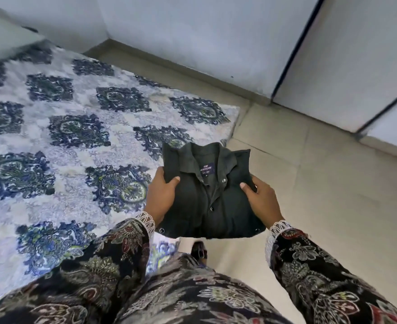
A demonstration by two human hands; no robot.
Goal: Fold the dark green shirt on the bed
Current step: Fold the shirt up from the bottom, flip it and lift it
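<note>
Gripping the folded dark green shirt (pixel 207 192) at centre frame, both hands hold it up off the bed (pixel 71 127): the left hand (pixel 161 195) curls round its left edge, thumb on top, and the right hand (pixel 261 199) clasps its right edge likewise. Its collar faces up, label showing. The patterned bed fills the left of the frame; tiled floor (pixel 321 174) lies at right, below the shirt
</note>
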